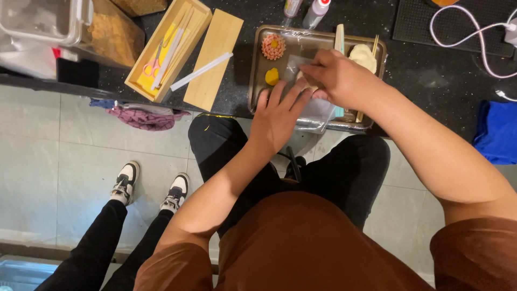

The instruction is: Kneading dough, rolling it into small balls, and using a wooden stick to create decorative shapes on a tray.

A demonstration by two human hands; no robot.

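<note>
Here, left hand (277, 116) flat, right hand (336, 75) pinching

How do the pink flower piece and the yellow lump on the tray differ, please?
The pink flower piece is larger and finely ridged like petals, with a yellow centre; the yellow lump is smaller, plain and smooth. The flower piece lies at the tray's far corner, the lump nearer the left hand. Both rest on the tray, untouched.
</note>
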